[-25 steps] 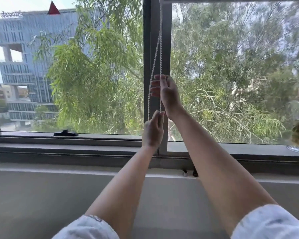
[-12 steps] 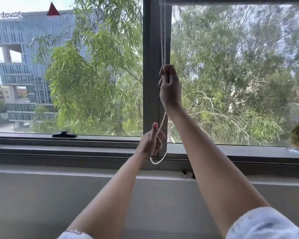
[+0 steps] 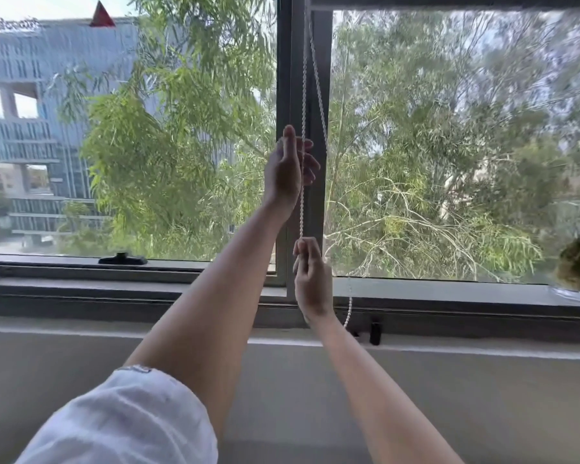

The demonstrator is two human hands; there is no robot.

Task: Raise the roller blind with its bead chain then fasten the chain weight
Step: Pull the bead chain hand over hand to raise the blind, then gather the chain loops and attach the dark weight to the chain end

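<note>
A white bead chain (image 3: pixel 304 72) hangs in two strands in front of the dark window mullion (image 3: pixel 283 78). My left hand (image 3: pixel 288 167) is raised beside the near strand, thumb up and fingers loosely curled around it without closing. Lower down, my right hand (image 3: pixel 311 274) pinches that same strand taut. The other strand runs down to the right, and its loop (image 3: pixel 349 311) hangs near the sill. The roller blind's bottom edge (image 3: pixel 449 3) shows as a dark bar at the very top right. A small black piece (image 3: pixel 375 328) stands on the sill under the loop.
A grey window sill (image 3: pixel 81 286) runs across the view above a plain wall (image 3: pixel 482 396). A black window latch (image 3: pixel 123 259) sits at the left. A mossy plant in a glass dish (image 3: pixel 578 266) stands on the sill at the far right. Trees and a building lie outside.
My hands have swapped places: the right hand has come down from high on the chain to sill height, and the left hand has risen from below to above it.
</note>
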